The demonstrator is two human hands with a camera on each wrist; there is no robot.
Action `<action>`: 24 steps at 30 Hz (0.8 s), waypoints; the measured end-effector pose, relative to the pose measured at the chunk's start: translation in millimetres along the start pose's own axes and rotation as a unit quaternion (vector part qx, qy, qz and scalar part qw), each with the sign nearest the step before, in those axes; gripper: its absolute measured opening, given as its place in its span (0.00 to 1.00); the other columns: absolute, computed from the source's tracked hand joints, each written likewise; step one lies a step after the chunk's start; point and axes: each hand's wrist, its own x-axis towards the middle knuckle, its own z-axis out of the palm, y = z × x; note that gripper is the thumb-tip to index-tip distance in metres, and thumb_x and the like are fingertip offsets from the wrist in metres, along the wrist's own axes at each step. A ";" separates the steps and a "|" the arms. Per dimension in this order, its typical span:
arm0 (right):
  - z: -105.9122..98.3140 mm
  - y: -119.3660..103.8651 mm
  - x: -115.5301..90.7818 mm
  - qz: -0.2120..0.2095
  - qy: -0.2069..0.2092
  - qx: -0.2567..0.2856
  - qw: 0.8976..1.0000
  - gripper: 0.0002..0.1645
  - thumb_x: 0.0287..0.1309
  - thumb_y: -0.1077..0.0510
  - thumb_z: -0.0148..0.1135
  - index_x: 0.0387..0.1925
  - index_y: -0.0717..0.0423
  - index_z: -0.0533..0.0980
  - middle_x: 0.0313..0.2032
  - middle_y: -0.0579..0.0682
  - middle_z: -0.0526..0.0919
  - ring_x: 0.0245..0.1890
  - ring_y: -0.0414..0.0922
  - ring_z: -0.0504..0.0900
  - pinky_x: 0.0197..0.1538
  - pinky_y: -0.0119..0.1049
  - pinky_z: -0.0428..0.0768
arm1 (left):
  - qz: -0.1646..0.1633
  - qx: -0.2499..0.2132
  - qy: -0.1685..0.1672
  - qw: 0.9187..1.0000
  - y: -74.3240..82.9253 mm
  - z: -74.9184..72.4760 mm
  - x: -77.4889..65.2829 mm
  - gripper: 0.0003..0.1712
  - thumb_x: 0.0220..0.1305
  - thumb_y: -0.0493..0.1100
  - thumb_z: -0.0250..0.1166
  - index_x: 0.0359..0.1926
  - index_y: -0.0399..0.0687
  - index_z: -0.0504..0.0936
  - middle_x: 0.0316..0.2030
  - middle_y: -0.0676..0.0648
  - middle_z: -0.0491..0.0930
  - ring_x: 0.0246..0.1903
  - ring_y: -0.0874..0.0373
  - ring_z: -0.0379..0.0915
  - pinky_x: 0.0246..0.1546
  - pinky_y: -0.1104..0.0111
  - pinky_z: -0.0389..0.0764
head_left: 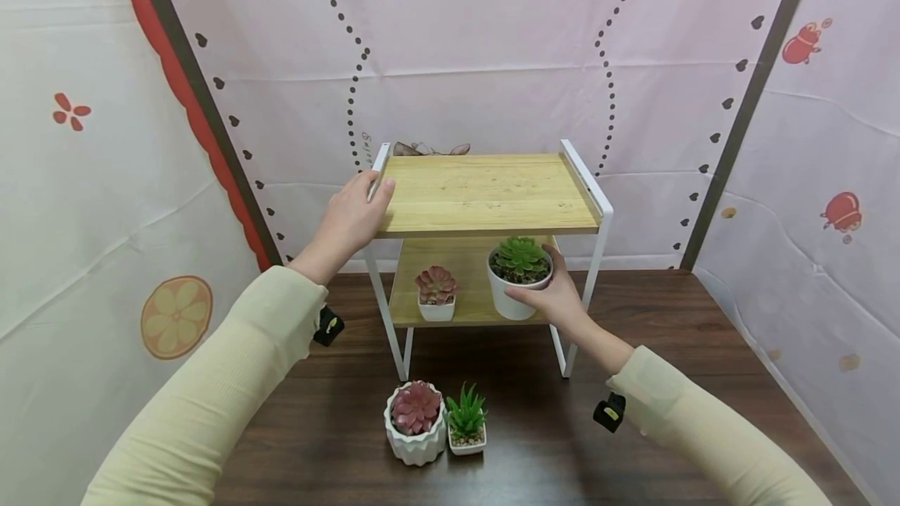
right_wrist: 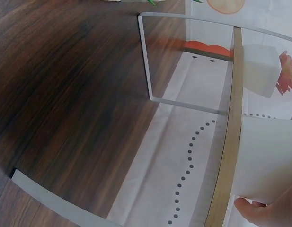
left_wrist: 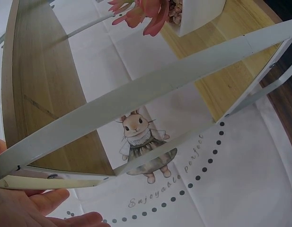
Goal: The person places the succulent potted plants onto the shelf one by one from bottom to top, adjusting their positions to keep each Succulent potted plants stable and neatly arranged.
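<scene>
My left hand (head_left: 355,209) grips the left side of a small two-tier shelf rack (head_left: 485,194), its thumb inside the white rail and fingers outside. In the left wrist view, the fingers lie along that white frame (left_wrist: 112,111). My right hand (head_left: 555,295) holds a green succulent in a round white pot (head_left: 512,299), thumb on the near side and fingers round the right. The pot is at the front edge of the lower board, toward its right; in the right wrist view the pot's white wall (right_wrist: 264,156) stands right by the board's edge (right_wrist: 229,137).
On the lower board's left stands a red succulent in a square white pot (head_left: 437,309). On the dark wooden table (head_left: 302,428), in front of the rack, are a dark-red succulent in a ribbed white pot (head_left: 416,447) and a spiky green plant (head_left: 467,416). Printed cloth (head_left: 485,37) hangs behind.
</scene>
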 end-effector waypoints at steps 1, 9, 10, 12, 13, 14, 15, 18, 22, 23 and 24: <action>-0.1 -0.5 -0.6 0.001 -0.001 0.000 1.000 0.56 0.45 0.58 0.68 0.69 0.56 0.43 0.64 0.62 0.57 0.62 0.56 0.61 0.61 0.53 0.63 | 0.000 0.000 0.000 1.000 0.0 0.1 0.0 0.35 0.69 0.59 0.36 0.67 0.40 0.56 0.65 0.38 0.57 0.62 0.36 0.54 0.60 0.46 0.57; -0.1 1.6 0.4 -0.004 -0.002 -0.005 1.000 0.56 0.45 0.58 0.68 0.68 0.57 0.44 0.63 0.63 0.57 0.62 0.56 0.61 0.61 0.52 0.63 | -0.001 -0.002 0.002 1.000 0.4 0.7 0.4 0.34 0.69 0.58 0.37 0.66 0.40 0.57 0.64 0.38 0.59 0.61 0.36 0.56 0.58 0.46 0.60; -0.1 1.9 0.7 -0.006 0.000 -0.008 1.000 0.56 0.45 0.58 0.68 0.68 0.58 0.44 0.63 0.63 0.57 0.62 0.56 0.62 0.61 0.52 0.63 | -0.001 -0.002 0.003 1.000 0.3 0.5 0.5 0.34 0.69 0.58 0.37 0.66 0.40 0.57 0.64 0.38 0.60 0.60 0.36 0.57 0.58 0.46 0.61; 0.3 3.6 1.7 -0.008 0.002 -0.012 1.000 0.56 0.44 0.57 0.68 0.68 0.59 0.44 0.63 0.63 0.58 0.61 0.56 0.62 0.61 0.52 0.64 | 0.000 -0.001 0.003 1.000 0.2 0.4 0.6 0.34 0.69 0.58 0.37 0.66 0.40 0.57 0.64 0.38 0.60 0.60 0.36 0.57 0.57 0.46 0.61; 0.5 3.9 1.9 -0.009 0.003 -0.014 1.000 0.56 0.44 0.57 0.68 0.68 0.59 0.44 0.63 0.63 0.58 0.61 0.56 0.62 0.61 0.52 0.64 | 0.000 -0.001 0.002 1.000 0.0 0.4 0.6 0.34 0.69 0.59 0.37 0.66 0.40 0.57 0.64 0.38 0.60 0.60 0.36 0.57 0.57 0.46 0.61; 0.5 4.2 2.0 -0.009 0.003 -0.015 1.000 0.56 0.44 0.57 0.68 0.68 0.59 0.44 0.63 0.63 0.58 0.61 0.56 0.62 0.61 0.53 0.64 | 0.000 0.000 0.002 1.000 0.0 0.3 0.4 0.34 0.69 0.59 0.37 0.66 0.40 0.57 0.64 0.38 0.60 0.60 0.36 0.57 0.58 0.46 0.61; 0.7 4.3 2.1 -0.009 0.004 -0.016 1.000 0.57 0.44 0.57 0.69 0.68 0.59 0.44 0.63 0.63 0.58 0.61 0.56 0.62 0.61 0.53 0.64 | 0.000 0.001 0.001 1.000 0.0 0.3 0.3 0.35 0.69 0.59 0.37 0.66 0.40 0.57 0.64 0.38 0.60 0.60 0.36 0.57 0.58 0.46 0.60; 0.6 4.5 2.1 -0.009 0.003 -0.017 1.000 0.57 0.44 0.57 0.69 0.68 0.59 0.43 0.63 0.63 0.57 0.62 0.57 0.61 0.61 0.53 0.64 | 0.000 0.000 0.001 1.000 0.2 0.2 0.1 0.35 0.69 0.59 0.36 0.66 0.40 0.57 0.64 0.38 0.60 0.60 0.36 0.57 0.58 0.46 0.61; 0.4 4.4 2.6 -0.010 0.003 -0.016 1.000 0.58 0.43 0.57 0.69 0.68 0.60 0.43 0.63 0.63 0.57 0.62 0.57 0.61 0.61 0.53 0.63 | 0.002 -0.001 0.003 1.000 0.8 -0.3 -0.3 0.34 0.69 0.58 0.37 0.66 0.40 0.57 0.64 0.38 0.60 0.60 0.37 0.57 0.57 0.46 0.61; 0.3 4.4 2.8 -0.010 0.003 -0.015 1.000 0.58 0.43 0.57 0.69 0.68 0.60 0.43 0.63 0.63 0.57 0.62 0.57 0.61 0.61 0.53 0.63 | 0.002 0.000 0.002 1.000 0.9 -0.5 -0.6 0.34 0.70 0.58 0.37 0.66 0.40 0.57 0.64 0.38 0.60 0.61 0.36 0.57 0.58 0.46 0.61; 0.3 4.4 2.8 -0.010 0.002 -0.013 1.000 0.58 0.43 0.57 0.69 0.68 0.60 0.42 0.63 0.63 0.56 0.62 0.57 0.60 0.61 0.53 0.63 | 0.002 0.000 0.002 1.000 0.9 -0.7 -0.8 0.34 0.70 0.58 0.36 0.66 0.40 0.57 0.64 0.38 0.59 0.61 0.36 0.56 0.59 0.46 0.60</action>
